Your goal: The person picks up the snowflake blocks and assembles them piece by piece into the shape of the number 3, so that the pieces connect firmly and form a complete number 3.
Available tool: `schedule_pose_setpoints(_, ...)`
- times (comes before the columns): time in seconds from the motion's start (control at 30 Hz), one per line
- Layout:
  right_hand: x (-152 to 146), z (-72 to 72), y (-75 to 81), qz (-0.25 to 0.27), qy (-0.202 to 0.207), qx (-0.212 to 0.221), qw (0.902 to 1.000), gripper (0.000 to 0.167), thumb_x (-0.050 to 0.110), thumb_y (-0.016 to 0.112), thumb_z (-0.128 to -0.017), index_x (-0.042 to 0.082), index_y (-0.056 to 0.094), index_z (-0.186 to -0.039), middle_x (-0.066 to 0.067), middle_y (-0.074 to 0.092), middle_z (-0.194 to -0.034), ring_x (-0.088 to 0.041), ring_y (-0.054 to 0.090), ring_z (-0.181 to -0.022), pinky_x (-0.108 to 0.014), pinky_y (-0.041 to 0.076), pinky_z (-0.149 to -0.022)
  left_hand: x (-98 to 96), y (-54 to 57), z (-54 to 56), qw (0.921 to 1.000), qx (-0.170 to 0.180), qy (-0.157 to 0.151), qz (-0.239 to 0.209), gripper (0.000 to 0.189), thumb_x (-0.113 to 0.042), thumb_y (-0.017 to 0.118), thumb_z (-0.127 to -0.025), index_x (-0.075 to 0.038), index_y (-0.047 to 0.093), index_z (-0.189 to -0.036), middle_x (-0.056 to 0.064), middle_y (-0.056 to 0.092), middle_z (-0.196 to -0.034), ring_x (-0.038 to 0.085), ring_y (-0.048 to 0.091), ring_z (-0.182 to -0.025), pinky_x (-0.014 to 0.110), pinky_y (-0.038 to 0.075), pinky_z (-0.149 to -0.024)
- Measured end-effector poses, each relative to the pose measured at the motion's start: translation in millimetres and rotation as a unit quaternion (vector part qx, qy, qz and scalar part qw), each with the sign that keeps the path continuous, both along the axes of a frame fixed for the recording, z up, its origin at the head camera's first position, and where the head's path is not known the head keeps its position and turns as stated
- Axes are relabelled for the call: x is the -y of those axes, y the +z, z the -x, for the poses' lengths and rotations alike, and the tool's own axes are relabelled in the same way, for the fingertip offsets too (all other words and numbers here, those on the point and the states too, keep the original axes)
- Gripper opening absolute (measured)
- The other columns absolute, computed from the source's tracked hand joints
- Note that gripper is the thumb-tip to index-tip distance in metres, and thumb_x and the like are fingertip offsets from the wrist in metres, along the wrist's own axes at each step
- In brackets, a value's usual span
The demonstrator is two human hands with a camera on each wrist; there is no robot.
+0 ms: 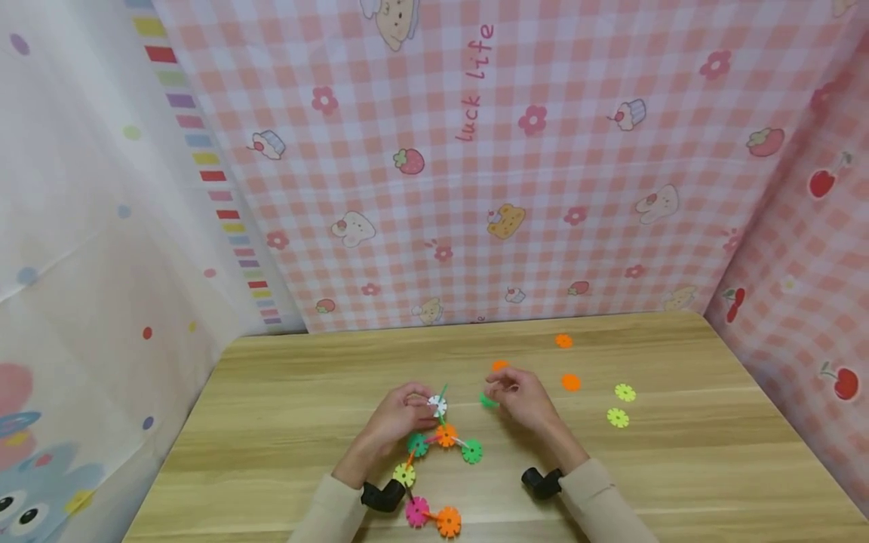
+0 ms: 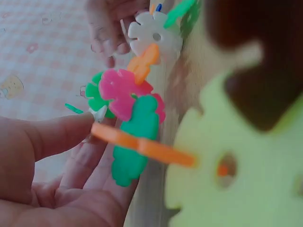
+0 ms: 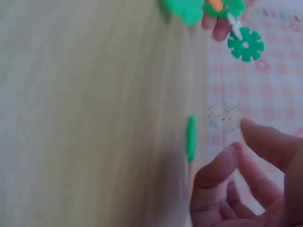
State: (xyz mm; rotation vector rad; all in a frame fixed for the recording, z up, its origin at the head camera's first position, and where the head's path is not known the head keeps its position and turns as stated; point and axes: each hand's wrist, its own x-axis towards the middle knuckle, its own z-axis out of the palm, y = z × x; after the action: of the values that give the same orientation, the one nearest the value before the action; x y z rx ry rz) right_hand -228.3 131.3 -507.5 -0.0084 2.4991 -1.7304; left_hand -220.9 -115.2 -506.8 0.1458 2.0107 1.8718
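Observation:
My left hand (image 1: 400, 413) pinches a white notched disc (image 1: 438, 407) between thumb and fingers; only its edge (image 2: 98, 114) shows in the left wrist view. That disc belongs to a joined chain of notched plastic discs, with orange (image 1: 446, 437), teal (image 1: 417, 445), green (image 1: 472, 452), yellow (image 1: 403, 474) and pink (image 1: 417, 512) ones slotted together by edge-on discs. Over the table, my right hand (image 1: 524, 398) holds nothing, its thumb and forefinger apart. Close by its fingertips lies a loose green disc (image 1: 488, 401), seen edge-on in the right wrist view.
Loose orange discs (image 1: 571, 382) and two yellow ones (image 1: 618, 418) lie on the wooden table (image 1: 679, 467) to the right. Another orange disc (image 1: 500, 366) lies just beyond my right hand. A pink checked cloth (image 1: 434, 196) hangs behind the table. Each wrist wears a black camera (image 1: 541, 483).

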Motion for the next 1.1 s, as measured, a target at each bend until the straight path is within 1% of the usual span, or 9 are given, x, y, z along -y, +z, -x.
schedule_pose_setpoints(0.1,-1.9,-0.7,-2.3,-0.028,0.007,0.018,0.9994,0.025,0.002,0.07,-0.088,0.0,0.067,-0.113,-0.007,0.059,-0.078,-0.017,0.051,-0.056,-0.026,0.043,-0.049,2.0,-0.2,0.9,0.9999,0.012,-0.007,-0.003,0.032,0.001,0.056,-0.097,0.007,0.053,-0.128,0.021,0.067,-0.108,0.024,0.07,-0.088,0.038,0.058,-0.085)
schedule_pose_setpoints(0.2,-3.5,-1.4,-3.9,-0.046,0.008,0.04,0.9981,0.031,0.006,0.073,-0.087,0.002,0.066,-0.116,-0.006,0.055,-0.074,-0.016,0.048,-0.05,-0.027,0.04,-0.047,2.8,-0.5,1.2,0.9997,0.014,-0.022,-0.005,0.04,0.002,0.053,-0.097,0.005,0.049,-0.137,0.02,0.064,-0.11,0.021,0.067,-0.086,0.039,0.058,-0.084)
schedule_pose_setpoints(0.37,-4.4,1.0,-5.8,-0.073,0.021,0.044,0.9961,0.034,0.01,0.076,-0.085,0.005,0.066,-0.117,-0.004,0.051,-0.072,-0.016,0.048,-0.05,-0.026,0.038,-0.048,4.4,-2.7,3.1,0.9987,0.028,-0.04,-0.013,0.046,0.004,0.049,-0.097,0.002,0.046,-0.143,0.017,0.058,-0.11,0.02,0.064,-0.084,0.037,0.058,-0.083)
schedule_pose_setpoints(0.5,-3.7,2.1,-4.7,-0.092,0.037,0.042,0.9942,0.031,0.01,0.076,-0.086,0.007,0.066,-0.115,-0.003,0.047,-0.069,-0.015,0.047,-0.048,-0.026,0.039,-0.049,5.2,-4.1,5.9,0.9978,0.04,-0.049,-0.02,0.048,-0.001,0.051,-0.097,0.002,0.042,-0.145,0.016,0.056,-0.111,0.02,0.062,-0.088,0.035,0.057,-0.085)
schedule_pose_setpoints(0.6,-3.0,3.5,-6.1,-0.097,0.033,0.041,0.9939,0.028,0.011,0.076,-0.086,0.009,0.067,-0.113,-0.003,0.046,-0.069,-0.015,0.047,-0.047,-0.026,0.039,-0.048,5.4,-3.2,6.9,0.9976,0.038,-0.055,-0.018,0.049,-0.011,0.052,-0.101,0.003,0.039,-0.147,0.018,0.056,-0.116,0.02,0.061,-0.092,0.036,0.056,-0.085)
schedule_pose_setpoints(0.73,-1.8,5.7,-9.8,-0.096,0.023,0.033,0.9946,0.024,0.009,0.076,-0.085,0.008,0.067,-0.108,-0.002,0.047,-0.068,-0.014,0.046,-0.046,-0.025,0.038,-0.047,4.4,-2.4,6.3,0.9983,0.032,-0.048,-0.008,0.053,-0.024,0.052,-0.104,0.004,0.039,-0.146,0.022,0.053,-0.129,0.019,0.06,-0.096,0.036,0.056,-0.085)
schedule_pose_setpoints(0.83,-0.7,5.8,-10.2,-0.093,0.016,0.03,0.9951,0.023,0.007,0.077,-0.084,0.007,0.067,-0.105,-0.002,0.048,-0.066,-0.013,0.046,-0.045,-0.025,0.038,-0.047,3.4,-2.8,5.5,0.9987,0.031,-0.041,-0.001,0.055,-0.027,0.053,-0.104,0.006,0.04,-0.145,0.024,0.05,-0.138,0.02,0.06,-0.101,0.037,0.056,-0.088)
schedule_pose_setpoints(0.93,-0.6,4.6,-9.8,-0.095,0.014,0.033,0.9948,0.021,0.005,0.076,-0.084,0.007,0.067,-0.103,-0.003,0.048,-0.067,-0.014,0.047,-0.045,-0.025,0.039,-0.046,2.3,-2.8,5.1,0.9988,0.031,-0.038,0.003,0.055,-0.028,0.053,-0.104,0.007,0.041,-0.144,0.024,0.049,-0.14,0.021,0.06,-0.105,0.037,0.056,-0.09)
schedule_pose_setpoints(1.1,0.6,3.6,-8.5,-0.092,0.013,0.046,0.9946,0.021,0.003,0.077,-0.083,0.005,0.065,-0.101,-0.003,0.048,-0.071,-0.014,0.049,-0.048,-0.025,0.044,-0.047,1.3,-3.1,4.6,0.9988,0.033,-0.036,0.003,0.055,-0.029,0.054,-0.103,0.007,0.043,-0.143,0.023,0.05,-0.137,0.02,0.061,-0.101,0.037,0.056,-0.09)
